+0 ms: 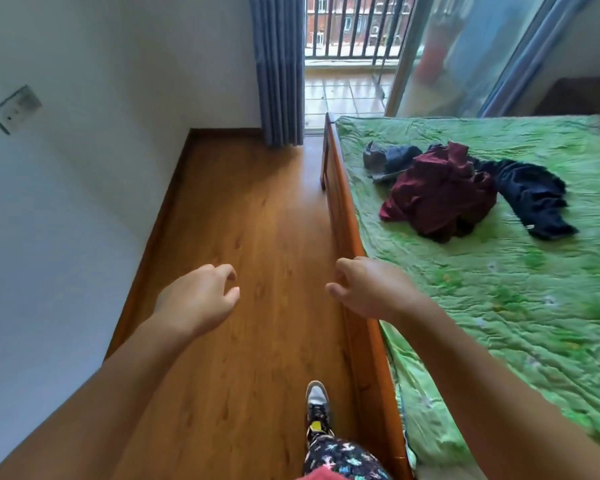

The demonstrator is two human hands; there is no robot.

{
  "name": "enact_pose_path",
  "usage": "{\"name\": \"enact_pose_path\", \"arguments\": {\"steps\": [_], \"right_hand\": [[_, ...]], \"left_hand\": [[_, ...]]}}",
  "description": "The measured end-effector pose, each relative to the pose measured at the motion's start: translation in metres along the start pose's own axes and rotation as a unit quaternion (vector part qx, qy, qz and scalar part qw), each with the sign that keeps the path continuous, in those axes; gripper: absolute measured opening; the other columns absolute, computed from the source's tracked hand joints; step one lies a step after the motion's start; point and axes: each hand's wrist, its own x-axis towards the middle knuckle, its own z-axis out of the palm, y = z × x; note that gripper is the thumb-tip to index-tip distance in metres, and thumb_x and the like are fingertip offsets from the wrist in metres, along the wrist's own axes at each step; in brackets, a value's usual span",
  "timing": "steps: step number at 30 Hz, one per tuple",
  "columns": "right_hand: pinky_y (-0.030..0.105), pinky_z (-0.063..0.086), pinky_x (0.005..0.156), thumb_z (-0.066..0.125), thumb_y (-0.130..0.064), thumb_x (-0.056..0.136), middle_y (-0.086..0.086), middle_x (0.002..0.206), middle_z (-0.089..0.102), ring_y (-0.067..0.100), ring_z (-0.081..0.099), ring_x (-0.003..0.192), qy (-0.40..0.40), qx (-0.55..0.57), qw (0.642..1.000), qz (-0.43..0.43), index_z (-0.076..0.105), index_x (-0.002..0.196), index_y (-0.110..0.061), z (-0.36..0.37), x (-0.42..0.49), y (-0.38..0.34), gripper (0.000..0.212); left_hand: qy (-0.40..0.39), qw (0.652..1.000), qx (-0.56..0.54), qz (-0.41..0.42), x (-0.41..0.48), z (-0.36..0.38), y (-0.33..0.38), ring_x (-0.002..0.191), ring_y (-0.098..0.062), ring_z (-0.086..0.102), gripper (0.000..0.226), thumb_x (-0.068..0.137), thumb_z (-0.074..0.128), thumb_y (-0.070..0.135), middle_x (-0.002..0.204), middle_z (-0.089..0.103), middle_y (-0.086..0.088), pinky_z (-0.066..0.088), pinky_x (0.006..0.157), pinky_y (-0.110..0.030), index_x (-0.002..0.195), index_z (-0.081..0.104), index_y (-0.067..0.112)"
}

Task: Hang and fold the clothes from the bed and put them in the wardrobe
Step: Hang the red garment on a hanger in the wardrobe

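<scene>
A pile of clothes lies on the green bed cover [499, 289] at the right: a crumpled maroon garment [440, 195], a dark navy garment [530, 195] to its right, and a grey-blue piece [388, 161] to its left. My left hand [198, 299] hangs over the wooden floor with loosely curled fingers and holds nothing. Over the bed's wooden side rail [347, 216], my right hand [371, 289] is also loosely curled and empty, well short of the clothes. No wardrobe is in view.
A wooden floor strip [243, 237] runs between the white wall [66, 202] and the bed. A blue curtain [278, 71] hangs beside an open balcony door [343, 64] ahead. My shoe [317, 407] stands next to the bed rail.
</scene>
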Motion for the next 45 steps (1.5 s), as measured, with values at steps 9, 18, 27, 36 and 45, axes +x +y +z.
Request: {"name": "enact_pose_path", "arguments": {"steps": [9, 18, 27, 36, 45], "right_hand": [[0.041, 0.053, 0.083, 0.047, -0.060, 0.094, 0.002, 0.113, 0.065, 0.025, 0.062, 0.103, 0.009, 0.040, 0.996, 0.079, 0.058, 0.112, -0.027, -0.042, 0.113, 0.097, 0.040], [0.042, 0.054, 0.082, 0.046, -0.061, 0.093, -0.001, 0.115, 0.063, 0.026, 0.061, 0.109, 0.025, 0.051, 0.988, 0.145, 0.057, 0.117, -0.030, -0.101, 0.203, 0.192, 0.041], [0.042, 0.054, 0.086, 0.046, -0.062, 0.093, -0.001, 0.116, 0.062, 0.025, 0.061, 0.110, 0.012, 0.084, 0.959, 0.270, 0.057, 0.116, -0.030, -0.107, 0.266, 0.269, 0.042], [0.041, 0.052, 0.087, 0.046, -0.060, 0.095, -0.002, 0.121, 0.060, 0.024, 0.060, 0.112, 0.008, 0.126, 0.919, 0.374, 0.056, 0.119, -0.031, -0.134, 0.395, 0.300, 0.039], [0.040, 0.051, 0.086, 0.045, -0.058, 0.096, 0.000, 0.121, 0.060, 0.026, 0.059, 0.113, -0.002, 0.166, 0.878, 0.449, 0.055, 0.122, -0.030, -0.142, 0.476, 0.325, 0.040]], "left_hand": [[0.009, 0.997, 0.012, 0.073, 0.173, -0.023, 0.078, 0.093, -0.010, 0.064, 0.035, 0.098, 0.054, 0.046, 0.117, 0.064, 0.009, 0.058, 0.071, -0.021, 0.130, 0.058, 0.031], [-0.001, 0.991, 0.035, 0.127, 0.330, -0.051, 0.173, 0.088, -0.009, 0.060, 0.033, 0.099, 0.049, 0.048, 0.116, 0.062, 0.010, 0.039, 0.056, -0.016, 0.128, 0.057, 0.033], [-0.050, 0.965, 0.039, 0.254, 0.479, -0.034, 0.241, 0.093, -0.014, 0.065, 0.027, 0.096, 0.049, 0.048, 0.110, 0.065, 0.009, 0.060, 0.077, -0.034, 0.119, 0.059, 0.036], [-0.116, 0.918, 0.073, 0.372, 0.653, -0.037, 0.270, 0.109, -0.021, 0.063, 0.038, 0.099, 0.044, 0.044, 0.125, 0.059, 0.004, 0.055, 0.079, -0.036, 0.135, 0.052, 0.033], [-0.169, 0.862, 0.100, 0.467, 0.767, -0.026, 0.308, 0.106, -0.024, 0.063, 0.036, 0.098, 0.047, 0.044, 0.119, 0.057, 0.001, 0.054, 0.077, -0.037, 0.131, 0.051, 0.031]]}}
